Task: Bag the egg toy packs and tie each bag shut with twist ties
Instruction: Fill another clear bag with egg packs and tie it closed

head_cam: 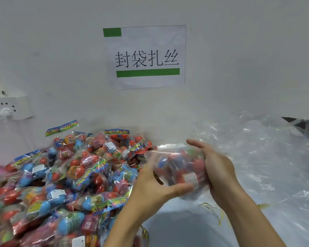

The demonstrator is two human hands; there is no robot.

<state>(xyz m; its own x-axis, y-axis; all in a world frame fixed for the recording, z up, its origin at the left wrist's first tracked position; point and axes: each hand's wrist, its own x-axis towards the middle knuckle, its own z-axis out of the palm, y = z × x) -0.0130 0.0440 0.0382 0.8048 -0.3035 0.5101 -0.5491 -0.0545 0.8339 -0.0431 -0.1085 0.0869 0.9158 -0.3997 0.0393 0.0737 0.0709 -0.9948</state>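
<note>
Between both hands I hold a bundle of egg toy packs (181, 168), red and blue eggs in clear wrap, blurred by motion. My left hand (155, 186) grips its near left side, thumb underneath. My right hand (216, 168) wraps around its right end, fingers curled over the top. The bundle sits at the mouth of a large clear plastic bag (257, 157) spread to the right. Gold twist ties (212, 209) lie on the plastic below the hands.
A big heap of egg toy packs (61, 175) covers the table on the left, up against the white wall. A paper sign (146, 56) hangs on the wall. A power strip (9, 107) is mounted at the far left.
</note>
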